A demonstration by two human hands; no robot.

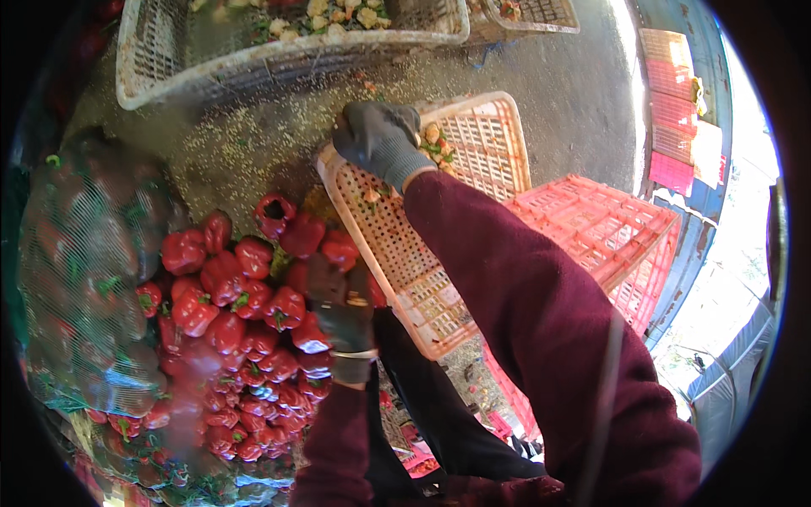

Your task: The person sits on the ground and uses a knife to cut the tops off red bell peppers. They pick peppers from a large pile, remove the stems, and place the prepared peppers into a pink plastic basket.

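My right hand (pixel 377 136), in a grey work glove, is at the far left rim of a pale plastic crate (pixel 418 253) that lies slanted before me. Its fingers are bent, and what they hold is hidden. Pepper cores with seeds (pixel 437 144) lie inside the crate. My left hand (pixel 342 304), in a dark glove with a light band at the wrist, is over the right side of a heap of red bell peppers (pixel 222 279). It looks blurred, and whether it grips a pepper cannot be told. A cored pepper (pixel 274 212) with a dark opening sits at the heap's far edge.
A large dirty white crate (pixel 285 47) holding pepper cores stands ahead, with another crate (pixel 538 28) beside it. Green mesh sacks of peppers (pixel 89 272) lie at the left. Red plastic crates (pixel 595 222) stand at the right. Seeds are scattered on the concrete floor (pixel 222 139).
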